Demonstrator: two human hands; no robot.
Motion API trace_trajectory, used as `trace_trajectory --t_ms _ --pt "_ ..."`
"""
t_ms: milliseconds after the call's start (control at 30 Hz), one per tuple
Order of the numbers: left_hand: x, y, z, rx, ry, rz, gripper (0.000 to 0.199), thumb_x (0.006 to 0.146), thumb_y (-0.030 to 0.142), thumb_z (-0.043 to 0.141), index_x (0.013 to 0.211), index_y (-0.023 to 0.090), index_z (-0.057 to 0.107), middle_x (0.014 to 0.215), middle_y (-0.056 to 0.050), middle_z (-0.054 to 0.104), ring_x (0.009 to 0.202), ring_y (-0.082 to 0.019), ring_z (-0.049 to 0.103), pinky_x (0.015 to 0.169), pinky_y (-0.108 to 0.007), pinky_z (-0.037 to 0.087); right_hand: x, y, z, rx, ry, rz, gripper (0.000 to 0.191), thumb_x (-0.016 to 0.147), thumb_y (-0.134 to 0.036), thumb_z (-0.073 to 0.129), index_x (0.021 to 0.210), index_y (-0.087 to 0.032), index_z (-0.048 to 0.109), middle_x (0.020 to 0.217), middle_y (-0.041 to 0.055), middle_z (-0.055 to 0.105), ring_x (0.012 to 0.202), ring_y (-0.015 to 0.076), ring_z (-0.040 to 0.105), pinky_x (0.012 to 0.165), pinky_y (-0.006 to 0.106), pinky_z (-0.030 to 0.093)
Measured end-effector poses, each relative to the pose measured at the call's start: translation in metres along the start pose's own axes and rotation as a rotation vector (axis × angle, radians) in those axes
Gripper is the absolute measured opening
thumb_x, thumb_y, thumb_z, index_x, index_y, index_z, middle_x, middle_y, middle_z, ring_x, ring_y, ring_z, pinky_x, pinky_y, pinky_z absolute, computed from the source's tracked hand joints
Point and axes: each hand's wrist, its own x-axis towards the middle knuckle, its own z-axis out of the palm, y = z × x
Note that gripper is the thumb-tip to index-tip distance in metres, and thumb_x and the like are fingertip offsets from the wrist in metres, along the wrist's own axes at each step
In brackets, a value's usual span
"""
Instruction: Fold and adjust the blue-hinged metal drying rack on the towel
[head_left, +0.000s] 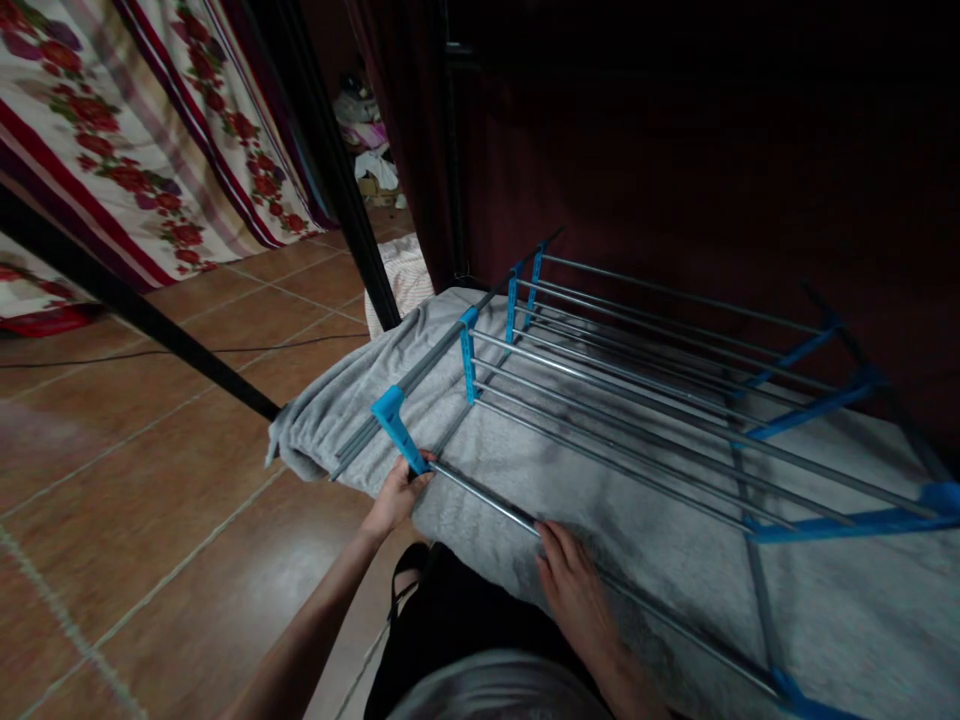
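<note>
A rack of grey metal rods [570, 368] with blue plastic joints lies across a grey blanket [517, 440]. My left hand [401, 492] is closed around the near left corner, where a blue joint [397, 425] meets the front rod [487, 497]. Further right, my right hand [571, 580] rests over the same front rod, its fingers together and curled on the metal. More blue joints [862, 520] hold the rods at the right side.
Black metal posts [349, 190] and a slanting black bar [142, 285] stand at the left. A floral curtain [150, 150] hangs above the tiled floor [150, 440]. A dark cable [187, 352] crosses the tiles. Dark red cloth [637, 190] hangs behind the rack.
</note>
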Motion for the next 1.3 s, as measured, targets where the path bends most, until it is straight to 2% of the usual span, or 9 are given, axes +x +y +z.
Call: trace_trajectory --t_ms 133,233,367,500,733,900,1000,1167,1300 --pt "0.0 -0.003 0.002 0.025 0.011 0.024 0.025 0.082 0.032 0.064 0.105 0.021 0.069 0.108 -0.008 0.07 0.108 -0.026 0.066 0.107 -0.05 0.053 0.054 -0.052 0.028 0.085 -0.11 -0.053 0.049 0.1 -0.016 0.051 0.149 -0.02 0.053 0.143 0.0163 0.063 0.121 0.0303 0.066 0.102 0.045 0.056" --pt "0.0 -0.006 0.007 0.027 0.037 0.034 0.026 0.081 0.03 0.062 0.105 0.021 0.067 0.112 -0.009 0.069 0.113 -0.027 0.065 0.11 -0.051 0.051 0.094 -0.082 0.042 0.105 -0.193 -0.047 0.049 0.099 -0.013 0.051 0.148 -0.017 0.053 0.144 0.0179 0.062 0.121 0.0306 0.065 0.104 0.046 0.055" --pt "-0.001 -0.011 0.014 0.037 0.084 0.031 0.029 0.081 0.028 0.059 0.109 0.02 0.066 0.118 -0.011 0.069 0.117 -0.028 0.065 0.111 -0.052 0.051 0.138 -0.11 0.051 0.116 -0.311 -0.05 0.048 0.102 -0.013 0.046 0.15 -0.015 0.049 0.138 0.018 0.064 0.116 0.0285 0.066 0.097 0.043 0.057" --pt "-0.002 -0.016 0.017 0.04 0.091 0.023 0.039 0.081 0.027 0.058 0.118 0.02 0.067 0.122 -0.012 0.069 0.118 -0.028 0.064 0.112 -0.051 0.05 0.165 -0.123 0.058 0.11 -0.398 -0.042 0.048 0.106 -0.022 0.046 0.153 -0.015 0.045 0.139 0.0183 0.063 0.119 0.0282 0.065 0.093 0.041 0.057" --pt "-0.001 -0.016 0.016 0.026 0.085 0.041 0.047 0.079 0.025 0.059 0.125 0.022 0.067 0.132 -0.011 0.068 0.127 -0.029 0.062 0.116 -0.052 0.048 0.173 -0.123 0.06 0.067 -0.485 -0.027 0.053 0.107 -0.033 0.044 0.157 -0.015 0.043 0.148 0.0202 0.058 0.12 0.0294 0.067 0.095 0.043 0.055" --pt "-0.002 -0.011 0.014 0.031 0.073 0.057 0.037 0.081 0.025 0.059 0.115 0.021 0.071 0.131 -0.011 0.07 0.123 -0.028 0.064 0.115 -0.051 0.05 0.178 -0.128 0.055 0.061 -0.509 0.028 0.048 0.108 -0.04 0.042 0.153 -0.022 0.049 0.132 0.0157 0.069 0.106 0.0266 0.073 0.091 0.041 0.055" --pt "-0.003 -0.01 0.014 0.041 0.083 0.055 0.037 0.082 0.025 0.059 0.117 0.02 0.071 0.131 -0.012 0.07 0.123 -0.028 0.064 0.115 -0.051 0.05 0.181 -0.128 0.053 0.056 -0.51 0.041 0.043 0.11 -0.041 0.039 0.149 -0.027 0.053 0.124 0.0119 0.072 0.101 0.0258 0.074 0.088 0.039 0.055" --pt "-0.004 -0.011 0.016 0.061 0.1 0.037 0.04 0.082 0.022 0.058 0.121 0.021 0.07 0.132 -0.011 0.069 0.125 -0.027 0.065 0.115 -0.049 0.05 0.179 -0.128 0.056 0.058 -0.495 0.055 0.04 0.111 -0.041 0.039 0.147 -0.028 0.053 0.123 0.0102 0.073 0.101 0.0234 0.074 0.088 0.036 0.054" --pt "-0.004 -0.012 0.016 0.077 0.096 0.033 0.037 0.083 0.02 0.056 0.116 0.02 0.072 0.13 -0.012 0.07 0.125 -0.027 0.066 0.115 -0.046 0.051 0.176 -0.13 0.061 0.037 -0.477 0.034 0.038 0.111 -0.04 0.042 0.144 -0.025 0.054 0.126 0.0115 0.073 0.106 0.0233 0.073 0.09 0.036 0.054"
